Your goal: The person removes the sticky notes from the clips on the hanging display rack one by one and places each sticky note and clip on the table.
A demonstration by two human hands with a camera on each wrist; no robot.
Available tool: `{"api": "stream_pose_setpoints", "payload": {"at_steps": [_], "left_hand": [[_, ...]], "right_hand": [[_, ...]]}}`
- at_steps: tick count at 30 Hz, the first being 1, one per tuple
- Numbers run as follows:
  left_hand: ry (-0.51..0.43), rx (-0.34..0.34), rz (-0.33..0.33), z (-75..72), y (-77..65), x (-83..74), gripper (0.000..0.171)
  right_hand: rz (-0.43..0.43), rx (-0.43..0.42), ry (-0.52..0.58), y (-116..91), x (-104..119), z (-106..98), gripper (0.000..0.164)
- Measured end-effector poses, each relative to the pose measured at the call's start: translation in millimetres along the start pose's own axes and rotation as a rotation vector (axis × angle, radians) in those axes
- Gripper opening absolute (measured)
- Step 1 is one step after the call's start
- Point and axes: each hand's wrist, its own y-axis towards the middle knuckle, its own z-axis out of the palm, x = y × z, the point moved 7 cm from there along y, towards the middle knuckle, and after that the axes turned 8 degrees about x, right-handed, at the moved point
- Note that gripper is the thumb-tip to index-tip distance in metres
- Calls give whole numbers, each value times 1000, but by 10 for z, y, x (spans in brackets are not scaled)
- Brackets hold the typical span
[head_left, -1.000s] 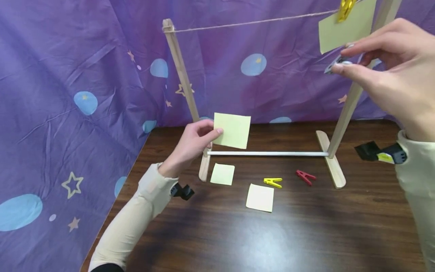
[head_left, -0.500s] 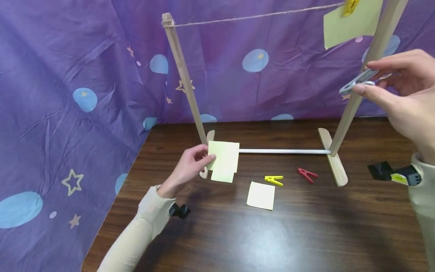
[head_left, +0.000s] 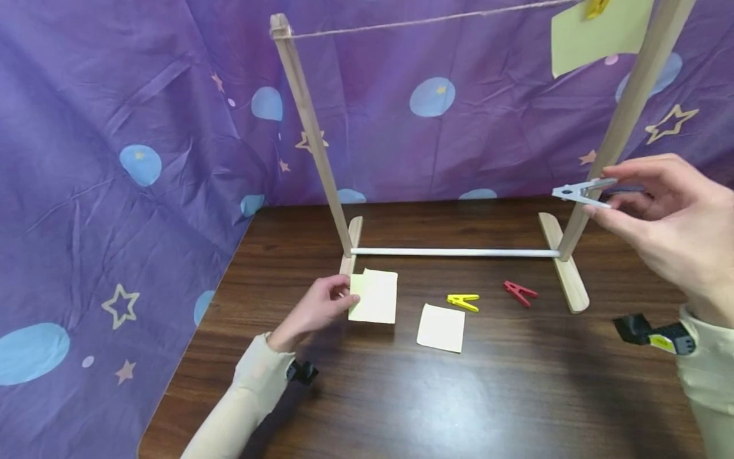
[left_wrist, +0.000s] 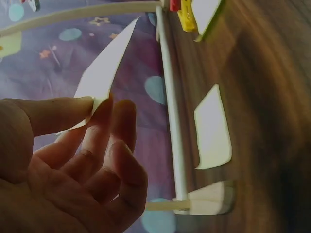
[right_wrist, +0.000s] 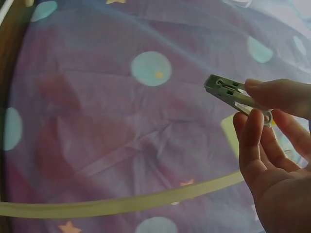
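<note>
Left hand [head_left: 316, 307] lower than before, yellow note [left_wrist: 105, 70] between thumb and fingers.

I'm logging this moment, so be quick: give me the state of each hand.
Left hand: closed, pinching a yellow paper note by its edge.
Right hand: closed, pinching a pale clothespin.

No lettering or numbers can be read.

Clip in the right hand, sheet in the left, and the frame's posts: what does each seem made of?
Clip: likely satin plastic, with neat slots.
Sheet: probably matte paper, thin and slightly bent.
Posts: apparently matte, unpainted wood, judging by pale tan colour.
</note>
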Motion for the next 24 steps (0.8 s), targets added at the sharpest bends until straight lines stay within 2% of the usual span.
{"api": "stream_pose_setpoints", "payload": {"at_steps": [5,7,8,11,13,15,18,24], "left_hand": [[-15,54,-4,73,-28,150,11],[-11,96,6,116,-30,197,12],[-4,117,12,137,-32,213,13],[9,178,10,202,-31,259,15],[-5,216,-8,248,-33,294,14],[-27,252,-26,299,-32,332,13],[-45,291,-47,368,-33,383,15],[-22,310,-53,449,-16,438,24]], "right_hand": [[23,-8,63,-160,-132,-32,45],[52,-11,30,-232,-181,-46,46],[80,-16,-11,-271,-208,-56,46],[186,-16,-253,-391,-281,-83,47],[257,-11,-413,-473,-336,-105,44],[311,-7,-518,-551,-386,-123,42],[350,2,-520,-671,-476,-141,39],[392,37,-453,-890,-634,-154,40]]}}
